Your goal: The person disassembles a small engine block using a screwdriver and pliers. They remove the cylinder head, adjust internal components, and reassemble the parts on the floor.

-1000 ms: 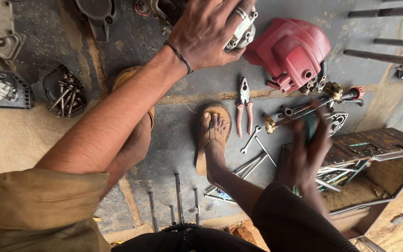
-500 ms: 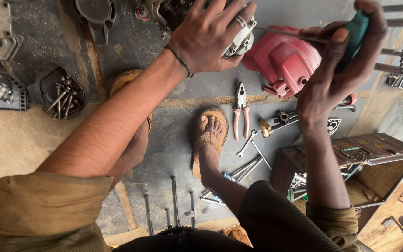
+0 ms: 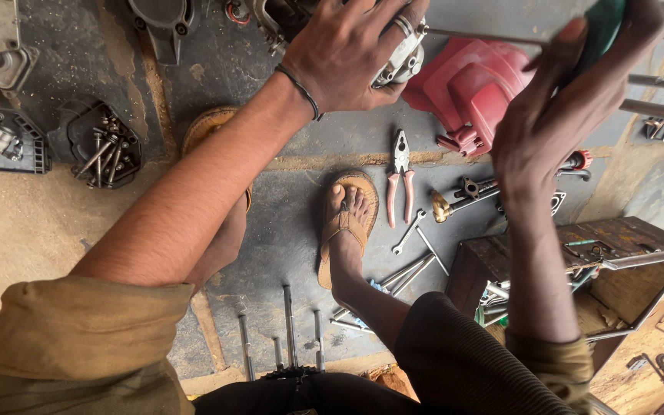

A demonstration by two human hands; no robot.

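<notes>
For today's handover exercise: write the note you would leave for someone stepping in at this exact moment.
Left hand rests on the grey metal engine part at the top of the floor.
Right hand is raised, gripping a green-handled tool whose shaft points toward that part.
Pliers and spanners lie by the sandalled foot; bolts sit in the black tray.
The part is steadied; the tool tip's contact is unclear.

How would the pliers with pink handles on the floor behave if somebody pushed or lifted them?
The pliers lie flat on the floor, so a push would probably slide them, not roll them. They look like metal with coated handles, so likely stiff, rather heavy for their size, and not fragile. The handles stand slightly apart, so the joint may swing when they are lifted.
</notes>
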